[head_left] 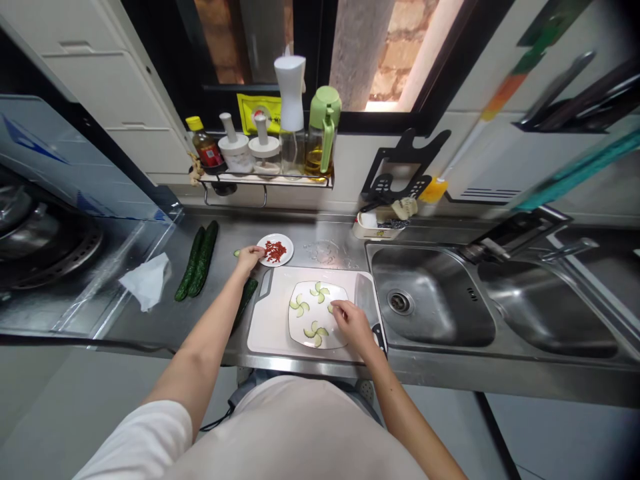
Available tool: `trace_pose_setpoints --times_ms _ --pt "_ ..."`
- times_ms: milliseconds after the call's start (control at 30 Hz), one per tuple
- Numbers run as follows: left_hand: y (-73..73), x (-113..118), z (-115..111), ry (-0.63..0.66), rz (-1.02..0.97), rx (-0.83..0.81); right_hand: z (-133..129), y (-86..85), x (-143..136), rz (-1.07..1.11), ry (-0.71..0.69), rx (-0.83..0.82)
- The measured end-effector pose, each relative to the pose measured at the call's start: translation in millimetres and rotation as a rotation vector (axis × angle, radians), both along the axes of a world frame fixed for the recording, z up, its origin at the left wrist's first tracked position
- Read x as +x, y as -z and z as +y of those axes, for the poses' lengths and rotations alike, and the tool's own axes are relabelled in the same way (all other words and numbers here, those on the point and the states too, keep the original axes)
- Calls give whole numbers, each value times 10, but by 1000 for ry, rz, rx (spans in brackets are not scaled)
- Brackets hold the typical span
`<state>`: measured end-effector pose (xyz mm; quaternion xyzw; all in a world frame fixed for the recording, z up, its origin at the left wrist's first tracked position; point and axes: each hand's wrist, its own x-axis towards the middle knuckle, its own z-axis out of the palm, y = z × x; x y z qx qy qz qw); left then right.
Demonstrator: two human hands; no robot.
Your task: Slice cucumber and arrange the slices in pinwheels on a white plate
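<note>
Left hand [249, 257] at frame centre, fingers pinched together over red bits on small dish [286, 244]. Right hand [353, 323] lower centre, fingers together on a cucumber slice, resting on white plate [300, 330] atop cutting board [265, 320] on desk [165, 320].

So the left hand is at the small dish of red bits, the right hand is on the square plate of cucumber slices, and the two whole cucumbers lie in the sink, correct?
Not quite. The head view shows the two whole cucumbers on the steel counter left of the cutting board, not in the sink. The rest holds: left hand at the small dish of red bits, right hand on the square plate of cucumber slices.
</note>
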<state>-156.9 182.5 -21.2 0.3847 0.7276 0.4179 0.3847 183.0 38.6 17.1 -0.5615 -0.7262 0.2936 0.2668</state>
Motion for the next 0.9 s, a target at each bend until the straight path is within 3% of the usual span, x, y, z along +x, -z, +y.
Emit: trace_pose_setpoints --times_ms 233,467,667,900 --pt "-243 422 -120 132 -240 -34 206 -77 -72 49 6 45" --pt "-461 887 -345 332 -279 63 527 -289 -202 85 8 118" --pt "-507 1146 -522 395 -249 222 665 -422 -348 104 0 161" --pt "-451 1318 -663 441 -284 271 657 -445 -410 -5 -47 190"
